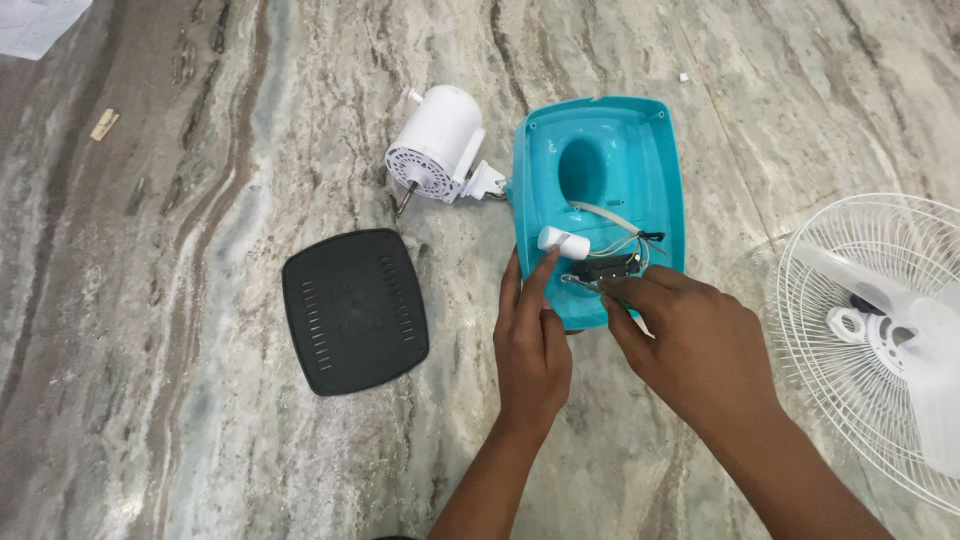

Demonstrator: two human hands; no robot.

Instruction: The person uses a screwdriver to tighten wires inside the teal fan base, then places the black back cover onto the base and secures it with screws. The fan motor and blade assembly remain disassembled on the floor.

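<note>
- the teal fan base shell (640,150) lies upside down on the marble floor (200,420), hollow side up, with loose wires (632,243) across its inside.
- the left hand (530,345) rests at the near edge of the shell, its forefinger stretched out and touching a small white cylinder (563,241) that lies inside the shell; the other fingers are curled in, holding nothing.
- the right hand (690,335) is pinched narrow on a small black part (605,268) at the shell's near edge; it looks like a switch block, though the view is too small to be sure.
- a white motor housing (437,145) lies just beside the shell's far left corner.
- a black square cover plate (354,310) lies flat on the floor, left of the hands.
- a white fan grille (880,340) with blades lies to the right.
</note>
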